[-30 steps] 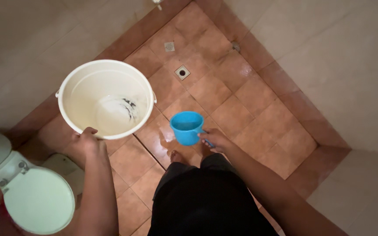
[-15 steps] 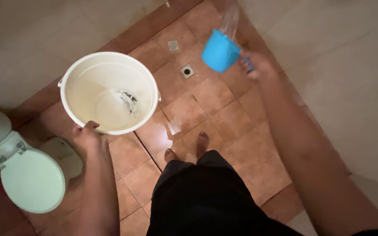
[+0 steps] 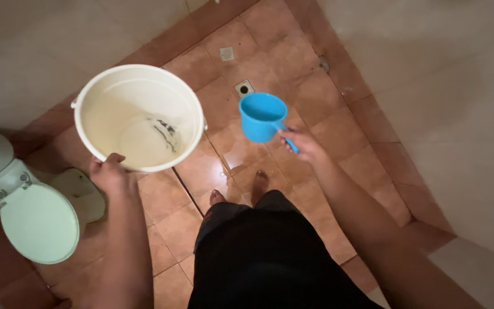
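My left hand [image 3: 108, 171] grips the near rim of a white plastic bucket [image 3: 95, 96], held above the floor; a little water lies in its bottom. My right hand [image 3: 305, 144] holds a blue plastic dipper [image 3: 261, 117] by its handle, mouth upward, to the right of the bucket and above the tiled floor. The dipper and the bucket do not touch. My bare feet [image 3: 258, 182] show below the dipper, on wet tiles.
A pale green toilet [image 3: 38, 220] with its lid shut stands at the lower left. Terracotta floor tiles [image 3: 315, 86] carry a square floor drain [image 3: 243, 87] and a small vent plate [image 3: 227, 54]. Beige tiled walls [image 3: 441, 97] close in on the left and right.
My right hand swung the blue dipper up toward the far right corner and threw water, then brought it back down beside the bucket. The bucket stayed in my left hand.
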